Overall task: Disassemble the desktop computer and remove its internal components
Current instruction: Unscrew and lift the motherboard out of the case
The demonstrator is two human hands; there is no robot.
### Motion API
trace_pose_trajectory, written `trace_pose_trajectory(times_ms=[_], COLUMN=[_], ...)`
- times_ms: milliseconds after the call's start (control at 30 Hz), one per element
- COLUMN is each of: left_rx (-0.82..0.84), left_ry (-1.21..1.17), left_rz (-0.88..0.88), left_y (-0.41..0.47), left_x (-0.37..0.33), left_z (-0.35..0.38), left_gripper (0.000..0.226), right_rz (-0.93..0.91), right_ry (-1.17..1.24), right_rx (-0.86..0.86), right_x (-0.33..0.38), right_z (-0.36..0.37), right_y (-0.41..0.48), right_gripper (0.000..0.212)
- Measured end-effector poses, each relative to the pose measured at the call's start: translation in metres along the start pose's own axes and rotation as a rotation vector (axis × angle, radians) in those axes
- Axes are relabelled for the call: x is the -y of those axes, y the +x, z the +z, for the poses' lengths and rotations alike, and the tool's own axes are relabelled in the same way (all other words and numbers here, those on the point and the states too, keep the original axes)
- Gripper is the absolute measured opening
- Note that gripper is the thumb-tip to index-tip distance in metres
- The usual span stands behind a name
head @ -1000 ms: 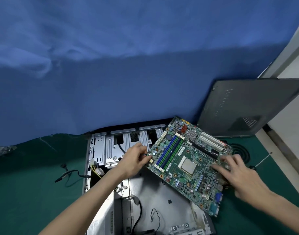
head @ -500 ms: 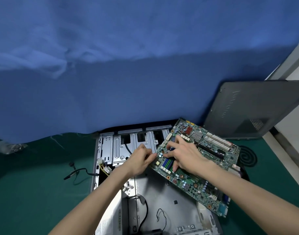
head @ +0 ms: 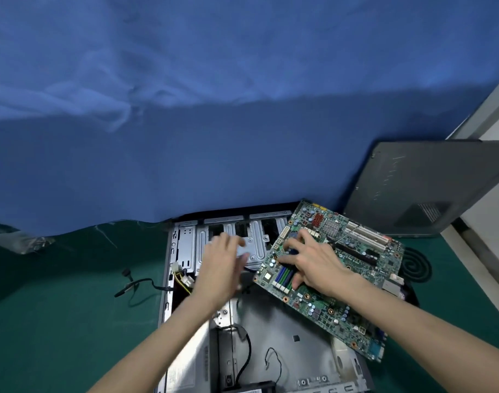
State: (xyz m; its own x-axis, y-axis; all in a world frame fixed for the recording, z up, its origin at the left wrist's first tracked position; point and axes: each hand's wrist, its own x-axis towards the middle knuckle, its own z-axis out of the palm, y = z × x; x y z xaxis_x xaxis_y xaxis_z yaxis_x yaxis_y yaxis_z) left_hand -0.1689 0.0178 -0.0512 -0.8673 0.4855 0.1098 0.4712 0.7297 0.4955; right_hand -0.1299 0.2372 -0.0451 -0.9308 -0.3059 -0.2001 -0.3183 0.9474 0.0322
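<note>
The green motherboard (head: pixel 353 282) lies tilted across the right side of the open metal computer case (head: pixel 285 338), its near corner past the case's edge. My right hand (head: pixel 316 265) rests on the board's left part, with spread fingers pressing around the blue and green memory slots. A thin metal shaft (head: pixel 346 235) shows just beyond that hand; whether the hand holds it I cannot tell. My left hand (head: pixel 223 265) is blurred, fingers loose, off the board and over the silver drive cage (head: pixel 257 251), holding nothing.
The case's dark side panel (head: pixel 426 188) leans against the blue cloth backdrop (head: pixel 214 109) at the right. A loose black cable (head: pixel 132 287) lies on the green mat (head: pixel 58 321) left of the case. A black coiled thing (head: pixel 415 265) sits behind the board.
My right hand crossed from the board's right edge to its left part. My left hand let go of the board's left edge and swung left over the drive cage.
</note>
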Motion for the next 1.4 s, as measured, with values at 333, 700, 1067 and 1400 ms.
trace_pose_trajectory(times_ms=[333,700,1067,1400], left_rx=[0.271,0.121,-0.033,0.296], left_ry=[0.026,0.121,-0.029,0.111], left_rz=[0.129,0.197,0.348,0.146], left_y=[-0.007,-0.005,0.034,-0.003], left_x=[-0.060,-0.082,-0.169,-0.184], left_z=[0.053,0.043,0.040,0.120], left_gripper=[0.038,0.026,0.029,0.050], right_rz=[0.120,-0.073,0.011,0.343], right_ry=[0.061,-0.224,-0.083,-0.144], right_rx=[0.294,-0.146,-0.264,-0.232], right_x=[-0.073,-0.090,-0.121,-0.175], right_z=[-0.049,0.003,-0.025,0.037], right_y=[-0.093,-0.161,-0.245,-0.320], right_gripper=[0.084,0.055,0.041,0.044])
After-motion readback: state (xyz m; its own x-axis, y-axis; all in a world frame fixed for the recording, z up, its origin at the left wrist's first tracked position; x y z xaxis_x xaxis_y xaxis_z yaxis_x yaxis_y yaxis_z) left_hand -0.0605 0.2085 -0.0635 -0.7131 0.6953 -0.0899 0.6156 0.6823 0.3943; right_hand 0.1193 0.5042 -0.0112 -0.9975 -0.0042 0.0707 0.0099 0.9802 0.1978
